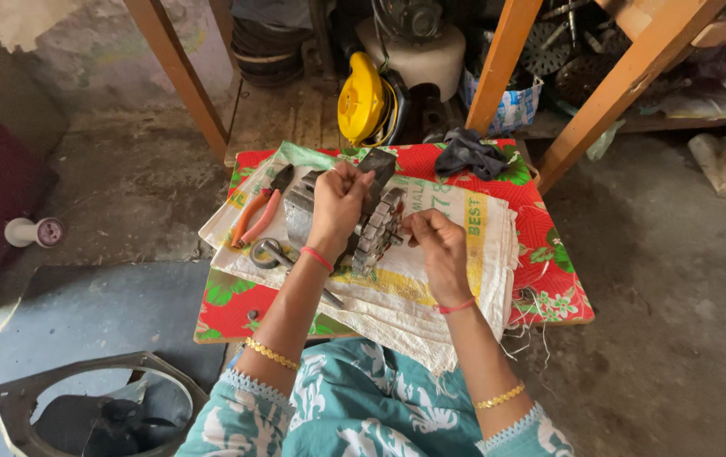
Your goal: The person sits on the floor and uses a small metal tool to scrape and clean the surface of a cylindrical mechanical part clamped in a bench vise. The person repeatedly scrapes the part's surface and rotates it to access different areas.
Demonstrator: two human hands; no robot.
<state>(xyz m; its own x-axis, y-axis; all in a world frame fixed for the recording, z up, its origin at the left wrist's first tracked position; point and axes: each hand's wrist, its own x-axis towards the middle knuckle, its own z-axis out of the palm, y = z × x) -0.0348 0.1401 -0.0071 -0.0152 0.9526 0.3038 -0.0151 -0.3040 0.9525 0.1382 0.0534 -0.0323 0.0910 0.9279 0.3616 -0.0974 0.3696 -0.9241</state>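
Note:
A grey metal motor stator (377,222), a toothed ring of stacked plates, stands tilted on a folded white woven sack (431,279). My left hand (339,203) is closed on the stator's top edge and holds it up. My right hand (436,241) pinches at the stator's right side, fingers together; what they hold is too small to see. Orange-handled pliers (255,213) lie to the left on the sack, and a metal ring-shaped tool (268,251) lies just below them.
The sack covers a low table with a red floral cloth (549,254). A dark rag (469,154) lies at its far edge. Wooden legs (178,72), a yellow part (361,100) and cluttered shelves stand behind. A grey fan housing (84,406) sits on the floor at lower left.

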